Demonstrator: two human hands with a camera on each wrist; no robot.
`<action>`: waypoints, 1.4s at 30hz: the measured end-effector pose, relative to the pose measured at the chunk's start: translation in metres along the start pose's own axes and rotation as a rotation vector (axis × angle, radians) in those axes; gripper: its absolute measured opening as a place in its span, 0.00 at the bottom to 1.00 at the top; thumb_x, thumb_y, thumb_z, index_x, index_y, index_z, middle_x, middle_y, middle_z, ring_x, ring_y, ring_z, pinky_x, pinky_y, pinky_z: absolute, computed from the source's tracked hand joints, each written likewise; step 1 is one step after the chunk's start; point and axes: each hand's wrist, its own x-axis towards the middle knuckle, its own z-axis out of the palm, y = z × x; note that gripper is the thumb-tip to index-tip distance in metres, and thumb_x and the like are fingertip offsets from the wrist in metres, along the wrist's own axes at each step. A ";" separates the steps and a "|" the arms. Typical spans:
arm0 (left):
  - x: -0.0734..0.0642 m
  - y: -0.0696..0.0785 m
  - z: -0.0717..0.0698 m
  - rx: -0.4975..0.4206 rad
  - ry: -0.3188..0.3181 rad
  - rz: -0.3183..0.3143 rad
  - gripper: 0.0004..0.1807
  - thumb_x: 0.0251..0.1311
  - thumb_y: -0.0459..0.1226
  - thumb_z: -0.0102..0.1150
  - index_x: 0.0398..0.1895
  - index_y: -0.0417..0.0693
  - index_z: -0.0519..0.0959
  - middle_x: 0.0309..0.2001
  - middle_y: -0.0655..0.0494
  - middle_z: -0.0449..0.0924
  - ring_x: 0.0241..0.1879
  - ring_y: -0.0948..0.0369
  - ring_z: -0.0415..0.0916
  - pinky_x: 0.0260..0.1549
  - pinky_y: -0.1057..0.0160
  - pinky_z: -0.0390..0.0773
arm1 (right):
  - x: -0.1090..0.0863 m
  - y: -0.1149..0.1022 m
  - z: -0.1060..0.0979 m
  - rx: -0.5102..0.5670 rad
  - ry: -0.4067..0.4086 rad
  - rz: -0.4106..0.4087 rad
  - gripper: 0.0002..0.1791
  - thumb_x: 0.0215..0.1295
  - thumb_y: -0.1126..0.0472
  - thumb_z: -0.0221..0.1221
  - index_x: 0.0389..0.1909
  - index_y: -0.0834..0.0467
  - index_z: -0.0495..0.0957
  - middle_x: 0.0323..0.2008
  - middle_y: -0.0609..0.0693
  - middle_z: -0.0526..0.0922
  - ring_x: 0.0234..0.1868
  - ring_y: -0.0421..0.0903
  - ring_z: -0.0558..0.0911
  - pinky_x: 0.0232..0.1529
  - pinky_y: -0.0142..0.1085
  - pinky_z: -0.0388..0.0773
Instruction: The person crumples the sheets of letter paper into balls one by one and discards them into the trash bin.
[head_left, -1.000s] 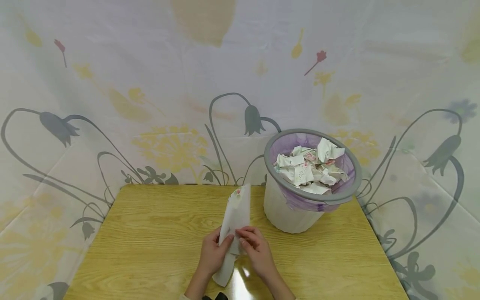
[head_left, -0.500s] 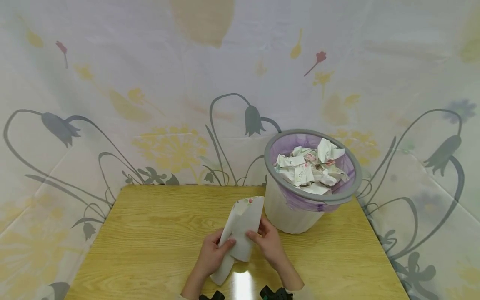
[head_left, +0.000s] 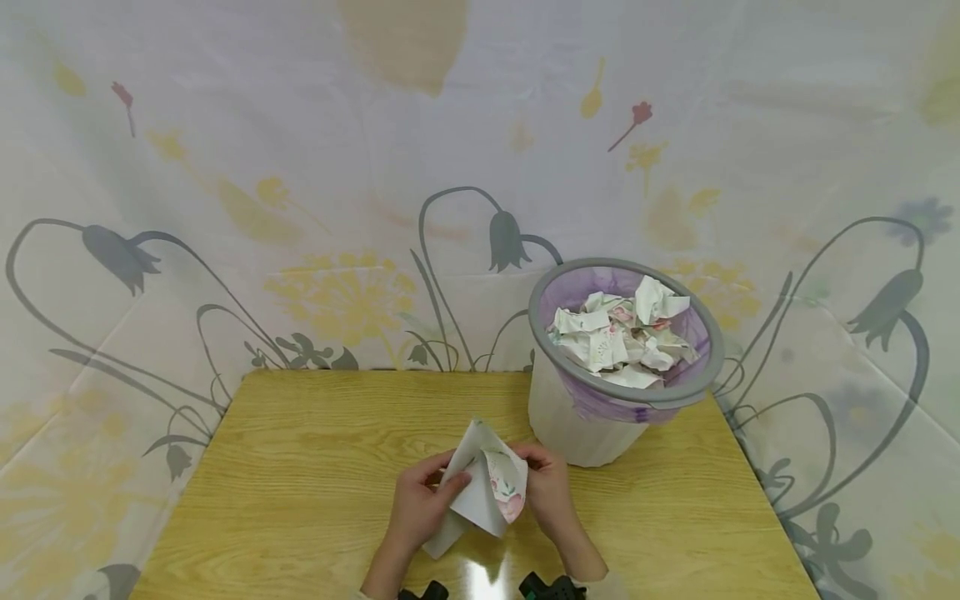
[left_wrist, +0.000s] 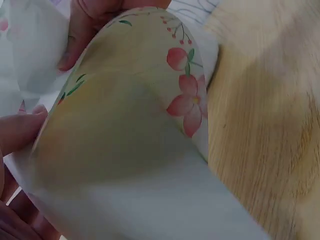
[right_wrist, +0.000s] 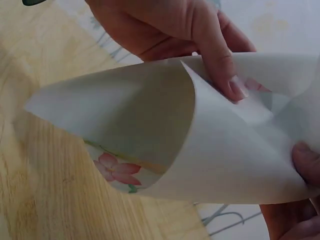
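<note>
A sheet of paper (head_left: 475, 498), white on one side with pink flowers and green leaves on the other, is held above the table and curls into a loose cone. My left hand (head_left: 422, 500) grips its left part, thumb on the near face and fingers behind. At the paper's right edge, my right hand (head_left: 550, 493) pinches it, its fingertips partly hidden behind the sheet. The left wrist view shows the floral side (left_wrist: 189, 102) inside the curl. In the right wrist view the paper opens like a funnel (right_wrist: 135, 120), with the right thumb (right_wrist: 306, 162) pressing on it.
A white bin (head_left: 581, 429) with a grey rim and purple liner (head_left: 555, 292) stands at the back right, holding several crumpled papers (head_left: 618, 337). The wooden table (head_left: 315, 467) meets a flower-patterned cloth (head_left: 337, 167) behind. Dark devices (head_left: 551, 586) sit at the wrists.
The right hand has moved right and slightly up, from the paper's front face to its right edge. The upright paper has been lowered and folded over, turning its floral side into view.
</note>
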 end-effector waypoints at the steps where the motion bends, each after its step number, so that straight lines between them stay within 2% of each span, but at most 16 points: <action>1: 0.000 0.000 0.000 -0.011 0.010 0.029 0.14 0.49 0.18 0.68 0.41 0.29 0.84 0.37 0.38 0.85 0.27 0.60 0.82 0.21 0.65 0.82 | 0.000 0.001 0.000 0.018 -0.016 -0.007 0.10 0.57 0.80 0.60 0.29 0.66 0.86 0.35 0.44 0.87 0.38 0.40 0.85 0.37 0.31 0.82; 3: 0.001 -0.005 0.000 -0.028 0.024 0.083 0.13 0.48 0.16 0.67 0.39 0.29 0.84 0.36 0.39 0.85 0.28 0.60 0.82 0.21 0.66 0.82 | 0.000 0.001 -0.001 0.025 -0.047 -0.023 0.12 0.60 0.79 0.60 0.29 0.61 0.87 0.38 0.47 0.88 0.42 0.42 0.85 0.41 0.33 0.83; 5: 0.003 -0.015 -0.001 -0.032 0.023 0.114 0.12 0.49 0.16 0.66 0.38 0.31 0.85 0.37 0.40 0.85 0.31 0.59 0.82 0.23 0.66 0.82 | 0.000 0.002 -0.001 0.016 -0.069 -0.039 0.12 0.61 0.78 0.60 0.29 0.61 0.87 0.40 0.54 0.88 0.44 0.43 0.86 0.43 0.35 0.83; 8: 0.004 -0.024 -0.005 -0.047 -0.033 0.094 0.12 0.54 0.19 0.66 0.40 0.36 0.86 0.42 0.42 0.85 0.38 0.58 0.83 0.28 0.65 0.83 | -0.001 0.003 -0.001 -0.050 -0.079 -0.092 0.09 0.60 0.78 0.60 0.29 0.66 0.86 0.41 0.64 0.86 0.45 0.43 0.85 0.43 0.34 0.83; 11: 0.004 -0.025 -0.011 -0.106 -0.153 -0.026 0.11 0.63 0.25 0.61 0.48 0.36 0.84 0.52 0.42 0.82 0.47 0.59 0.81 0.37 0.63 0.84 | 0.000 0.005 0.000 -0.176 -0.062 -0.198 0.07 0.56 0.80 0.62 0.25 0.68 0.84 0.39 0.68 0.85 0.43 0.47 0.86 0.41 0.33 0.83; 15: 0.006 -0.019 -0.016 -0.168 -0.289 -0.257 0.19 0.76 0.41 0.49 0.57 0.36 0.78 0.60 0.41 0.76 0.53 0.58 0.77 0.45 0.58 0.81 | 0.002 0.012 0.001 -0.428 -0.047 -0.447 0.09 0.48 0.80 0.67 0.21 0.63 0.85 0.35 0.61 0.88 0.37 0.54 0.87 0.39 0.29 0.82; 17: 0.008 -0.016 -0.015 -0.184 -0.314 -0.351 0.23 0.76 0.45 0.48 0.61 0.36 0.75 0.62 0.39 0.73 0.51 0.56 0.78 0.44 0.57 0.81 | 0.003 0.016 0.001 -0.518 -0.053 -0.578 0.10 0.44 0.80 0.68 0.21 0.62 0.86 0.34 0.59 0.88 0.34 0.57 0.87 0.38 0.29 0.83; 19: 0.010 -0.014 -0.014 -0.190 -0.307 -0.403 0.25 0.73 0.45 0.55 0.64 0.36 0.72 0.65 0.37 0.69 0.49 0.54 0.79 0.43 0.57 0.81 | 0.002 0.018 0.001 -0.566 -0.063 -0.673 0.12 0.41 0.81 0.69 0.21 0.61 0.86 0.35 0.59 0.88 0.34 0.58 0.87 0.37 0.29 0.83; 22: 0.010 -0.015 -0.013 -0.213 -0.277 -0.442 0.31 0.65 0.38 0.65 0.67 0.36 0.67 0.66 0.36 0.64 0.45 0.52 0.81 0.39 0.57 0.83 | 0.000 0.014 0.003 -0.555 -0.090 -0.708 0.14 0.40 0.84 0.68 0.21 0.63 0.86 0.36 0.62 0.87 0.34 0.60 0.87 0.36 0.30 0.83; 26: 0.011 -0.016 -0.014 -0.214 -0.188 -0.431 0.35 0.57 0.30 0.71 0.67 0.34 0.68 0.60 0.37 0.71 0.45 0.51 0.81 0.35 0.58 0.84 | -0.002 -0.001 0.009 -0.529 -0.110 -0.623 0.18 0.40 0.91 0.61 0.20 0.64 0.85 0.40 0.66 0.85 0.36 0.64 0.86 0.39 0.29 0.83; 30: 0.013 -0.016 -0.015 -0.195 -0.089 -0.394 0.33 0.52 0.26 0.72 0.63 0.33 0.72 0.55 0.38 0.77 0.45 0.51 0.81 0.35 0.60 0.84 | -0.005 -0.017 0.014 -0.503 -0.141 -0.457 0.24 0.42 0.94 0.51 0.21 0.65 0.86 0.41 0.65 0.86 0.40 0.65 0.85 0.39 0.28 0.82; 33: 0.014 -0.018 -0.017 -0.185 -0.036 -0.374 0.31 0.51 0.24 0.72 0.61 0.33 0.74 0.54 0.36 0.77 0.46 0.49 0.81 0.35 0.59 0.85 | -0.006 -0.020 0.012 -0.453 -0.189 -0.321 0.25 0.49 0.92 0.48 0.28 0.65 0.87 0.43 0.64 0.86 0.44 0.62 0.85 0.35 0.27 0.81; 36: 0.015 -0.019 -0.019 -0.177 0.011 -0.368 0.31 0.50 0.23 0.72 0.60 0.33 0.74 0.54 0.36 0.77 0.47 0.48 0.81 0.36 0.58 0.85 | -0.006 -0.014 0.005 -0.317 -0.273 -0.182 0.19 0.61 0.86 0.49 0.42 0.69 0.85 0.49 0.65 0.84 0.50 0.53 0.84 0.41 0.30 0.81; 39: 0.015 -0.017 -0.020 -0.176 0.039 -0.362 0.32 0.49 0.23 0.72 0.60 0.33 0.74 0.55 0.36 0.78 0.49 0.49 0.80 0.38 0.58 0.84 | -0.005 -0.008 -0.004 -0.093 -0.365 -0.063 0.16 0.69 0.78 0.50 0.55 0.74 0.76 0.55 0.69 0.79 0.55 0.47 0.81 0.50 0.35 0.80; 40: 0.015 -0.017 -0.021 -0.182 0.045 -0.359 0.31 0.49 0.22 0.72 0.60 0.33 0.75 0.56 0.37 0.78 0.49 0.49 0.80 0.38 0.58 0.84 | -0.004 -0.007 -0.007 -0.029 -0.393 -0.032 0.17 0.71 0.76 0.50 0.58 0.75 0.74 0.57 0.69 0.78 0.58 0.47 0.80 0.54 0.37 0.79; 42: 0.015 -0.015 -0.021 -0.196 0.050 -0.344 0.31 0.49 0.22 0.72 0.60 0.31 0.74 0.56 0.37 0.78 0.50 0.49 0.80 0.40 0.59 0.84 | -0.003 -0.005 -0.011 0.053 -0.433 -0.011 0.17 0.71 0.74 0.52 0.58 0.77 0.73 0.58 0.69 0.77 0.59 0.48 0.79 0.55 0.39 0.78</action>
